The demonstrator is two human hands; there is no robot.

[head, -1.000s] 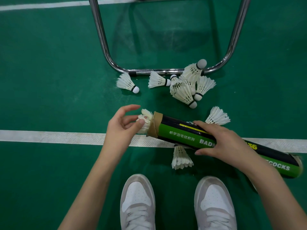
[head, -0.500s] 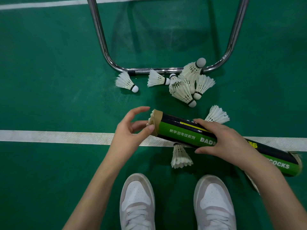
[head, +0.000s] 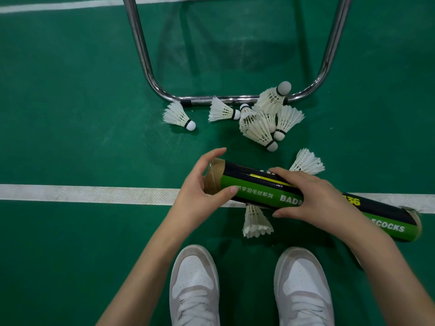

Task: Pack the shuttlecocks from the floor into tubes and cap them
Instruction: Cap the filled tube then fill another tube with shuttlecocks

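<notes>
My right hand [head: 315, 196] grips the middle of a black and green shuttlecock tube [head: 256, 191] that lies slanted above the floor. My left hand [head: 202, 184] is at the tube's open cardboard end, index finger over the rim and thumb on the green side; its other fingers are hidden. No feathers show at the mouth. Loose white shuttlecocks lie on the green floor: one alone [head: 179, 116], one beside the metal bar [head: 222, 110], a pile of several [head: 266, 121], one behind my right hand [head: 307, 161], one under the tube [head: 256, 222].
A chrome U-shaped frame [head: 141, 57] stands on the floor behind the shuttlecocks. A white court line [head: 82, 194] runs across under the tube. My two white shoes [head: 195, 285] are at the bottom of the view.
The shuttlecock that stuck out of the tube's open end has gone inside. My left hand moved right and closed over the mouth. The tube barely shifted.
</notes>
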